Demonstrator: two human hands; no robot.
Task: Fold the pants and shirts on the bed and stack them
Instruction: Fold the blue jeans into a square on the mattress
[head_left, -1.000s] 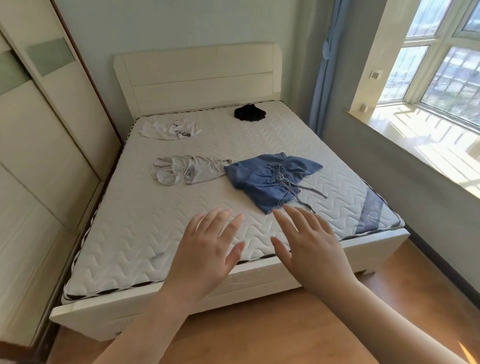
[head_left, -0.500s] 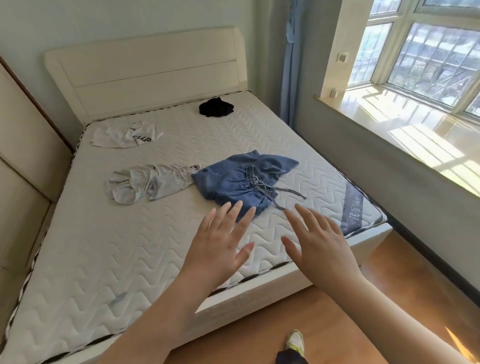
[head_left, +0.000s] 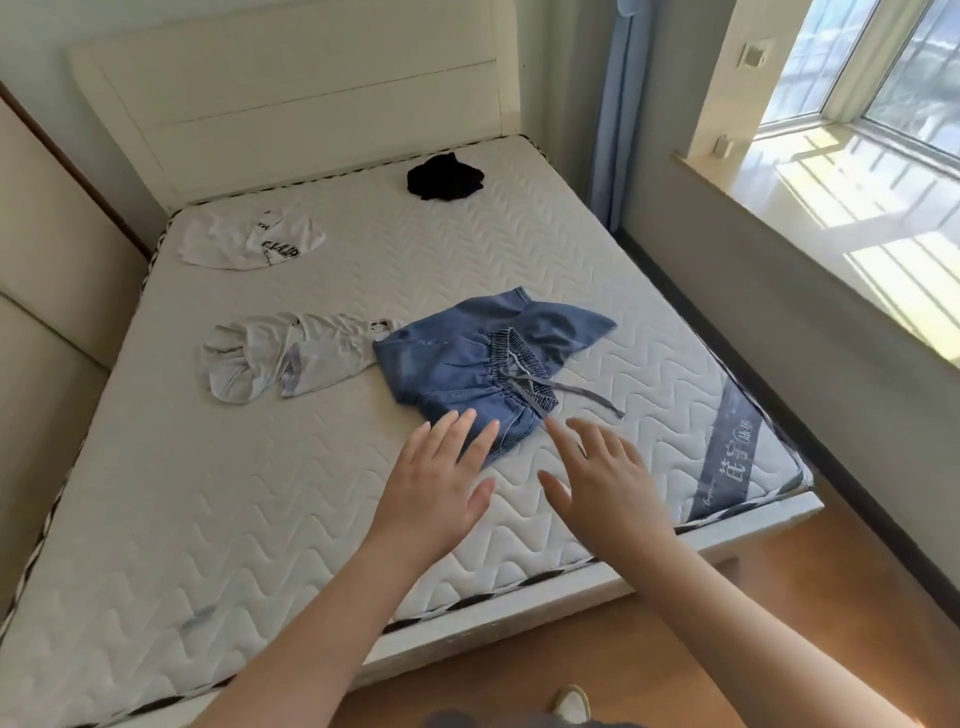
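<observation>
Crumpled blue denim shorts (head_left: 467, 358) with a grey drawstring lie on the white mattress (head_left: 208, 519), right of centre. A bunched pale garment (head_left: 280, 358) lies touching their left side. A white shirt with black print (head_left: 249, 241) sits near the headboard at left, and a small black garment (head_left: 445, 177) lies at the far right. My left hand (head_left: 436, 483) hovers with fingers spread, its fingertips over the near edge of the shorts. My right hand (head_left: 602, 488) is beside it, fingers straight, just short of the waistband. Neither hand holds anything.
The white headboard (head_left: 296, 98) stands at the far end. A wardrobe (head_left: 47, 291) runs along the bed's left side. On the right are a blue curtain (head_left: 618, 104), a wall and a sunlit window sill (head_left: 857, 208). Wooden floor (head_left: 623, 665) lies at the bed's foot.
I have come closer to the bed. Both hands have reached forward over the mattress, and the left fingertips now overlap the near edge of the denim shorts.
</observation>
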